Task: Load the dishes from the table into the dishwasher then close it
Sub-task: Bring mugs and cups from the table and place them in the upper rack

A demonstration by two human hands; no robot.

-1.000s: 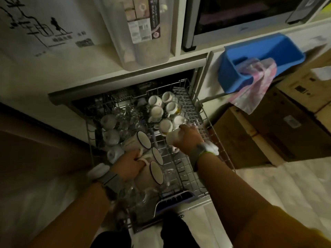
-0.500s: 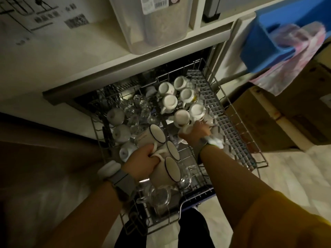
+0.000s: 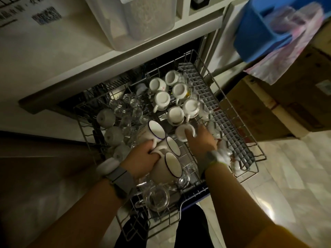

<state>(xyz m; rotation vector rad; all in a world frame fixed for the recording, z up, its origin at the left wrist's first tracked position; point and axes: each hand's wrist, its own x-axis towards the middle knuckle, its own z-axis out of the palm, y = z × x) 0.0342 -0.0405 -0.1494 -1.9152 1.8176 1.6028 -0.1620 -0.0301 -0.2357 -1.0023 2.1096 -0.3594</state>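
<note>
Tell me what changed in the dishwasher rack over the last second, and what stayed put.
The right hand carried a small white cup toward the back of the rack and now sets it upside down beside the other white cups, fingers on its base. The left hand still grips the handles of the blue-rimmed mugs.

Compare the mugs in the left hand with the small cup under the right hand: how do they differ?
The blue-rimmed mugs are taller and lie tilted, mouths facing the camera; the small white cup is squat, its rim plain. The left hand grips the mugs by their handles, above the rack; the right hand's fingers rest on the cup, which sits among the other cups. Both are pale ceramic.
</note>
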